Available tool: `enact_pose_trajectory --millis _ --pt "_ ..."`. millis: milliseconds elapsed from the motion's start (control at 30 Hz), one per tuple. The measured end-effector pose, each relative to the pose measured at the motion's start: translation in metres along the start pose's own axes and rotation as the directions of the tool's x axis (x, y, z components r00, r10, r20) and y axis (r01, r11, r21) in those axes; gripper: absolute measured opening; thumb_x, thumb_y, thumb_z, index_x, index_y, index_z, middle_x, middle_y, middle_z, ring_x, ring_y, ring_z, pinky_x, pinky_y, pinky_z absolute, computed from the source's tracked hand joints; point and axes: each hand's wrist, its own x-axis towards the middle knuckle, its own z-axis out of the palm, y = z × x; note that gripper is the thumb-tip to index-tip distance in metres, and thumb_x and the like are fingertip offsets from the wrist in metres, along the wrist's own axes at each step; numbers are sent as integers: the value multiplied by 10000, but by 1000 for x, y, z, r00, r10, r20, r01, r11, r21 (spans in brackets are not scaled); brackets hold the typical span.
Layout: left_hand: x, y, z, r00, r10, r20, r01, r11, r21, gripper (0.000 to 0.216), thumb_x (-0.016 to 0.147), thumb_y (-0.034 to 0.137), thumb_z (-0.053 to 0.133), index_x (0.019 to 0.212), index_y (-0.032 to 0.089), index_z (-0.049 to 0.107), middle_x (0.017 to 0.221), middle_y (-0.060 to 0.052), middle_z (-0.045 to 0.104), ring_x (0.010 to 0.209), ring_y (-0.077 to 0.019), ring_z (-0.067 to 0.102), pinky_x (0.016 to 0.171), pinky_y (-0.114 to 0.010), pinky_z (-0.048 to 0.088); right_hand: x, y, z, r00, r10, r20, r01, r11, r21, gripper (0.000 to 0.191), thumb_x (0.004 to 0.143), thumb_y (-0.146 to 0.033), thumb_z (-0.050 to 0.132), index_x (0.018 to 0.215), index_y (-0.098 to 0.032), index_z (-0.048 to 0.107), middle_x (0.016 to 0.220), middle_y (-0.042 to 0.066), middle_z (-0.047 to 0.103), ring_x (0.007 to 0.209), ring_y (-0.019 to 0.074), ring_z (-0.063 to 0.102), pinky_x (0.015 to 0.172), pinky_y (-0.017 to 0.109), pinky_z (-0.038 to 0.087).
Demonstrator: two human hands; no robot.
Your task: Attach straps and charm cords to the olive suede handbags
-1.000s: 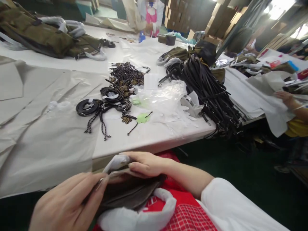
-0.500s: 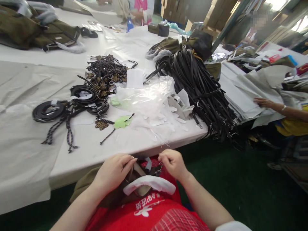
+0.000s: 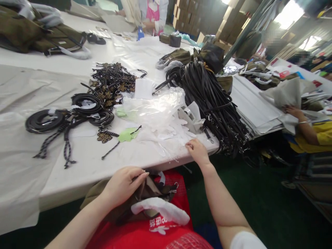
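On my lap lies an olive-brown bag with a handle wrapped in white paper. My left hand pinches the bag's upper edge between thumb and fingers. A small metal hook shows at the bag's right side. Over the front edge of the table, my right hand has its fingers drawn together; whether anything is in them is too small to see. Just beyond it lie torn white paper pieces and a grey tape dispenser.
Coiled black straps and leopard-print charms on cords cover the table's left. A heap of long black straps hangs over the right edge. A co-worker in yellow handles paper at right; another in a pink apron stands behind the table.
My right hand has left the bag's right side and moved forward and right over the table edge. My left hand keeps its pinch on the bag. The view has shifted slightly.
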Motion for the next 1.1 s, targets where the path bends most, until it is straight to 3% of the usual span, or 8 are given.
enact_pose_trajectory --millis 300,433,533,600,700,833,967,1100 --pt "-20 -10 -1 998 23 -65 -22 1000 14 411 966 420 430 703 217 672 736 -21 706 712 -164 633 665 -242 448 -5 7 -72 944 179 -276 -229 960 -160 252 874 -316 555 946 -188 759 843 116 746 760 272 655 717 368 452" --pt "-29 -14 -1 991 64 -114 -61 998 29 386 958 388 456 698 218 684 699 -16 689 674 -158 624 635 -238 459 -21 -24 -89 913 187 -363 -172 982 75 268 841 -403 613 886 -181 757 730 75 730 684 234 656 686 326 470" --pt "-40 -14 -1 960 165 -224 -141 983 120 346 954 352 481 728 216 705 783 -42 698 740 -173 639 704 -268 505 -41 -71 -74 982 82 -170 -13 928 371 305 839 -439 625 863 -158 742 634 38 685 599 188 626 621 279 476" --pt "-50 -12 -1 914 247 -321 -185 960 212 313 956 327 492 777 207 719 1092 -93 701 882 -194 648 836 -327 527 -55 -107 -55 997 -64 51 35 896 443 275 845 -411 625 835 -163 742 643 27 688 589 169 615 576 254 457" --pt "-64 -8 -2 873 298 -387 -189 937 295 321 978 269 451 798 179 700 1489 -113 475 996 -189 643 959 -362 512 -72 -153 -30 917 -272 292 122 888 443 199 857 -322 619 801 -183 750 695 11 720 612 150 624 576 235 443" --pt "-78 -15 -3 888 273 -370 -157 937 313 307 994 260 434 844 169 686 1235 -107 679 944 -180 678 902 -330 543 -76 -176 -13 827 -417 378 177 831 528 185 864 -302 624 801 -192 760 724 12 741 650 156 652 607 235 476" --pt "-91 -28 -4 886 187 -424 -81 964 254 233 980 280 491 912 183 692 994 -51 744 900 -180 688 838 -313 552 -72 -178 -15 868 -423 262 259 834 488 171 865 -307 637 832 -192 758 787 34 749 638 157 659 609 247 506" --pt "-96 -32 -2 864 174 -472 -72 971 228 233 972 285 507 881 190 700 989 -46 747 894 -178 693 834 -305 549 -93 -201 -23 876 -473 -93 474 809 348 286 883 -191 587 1151 -209 687 1198 91 692 660 128 666 691 272 552"
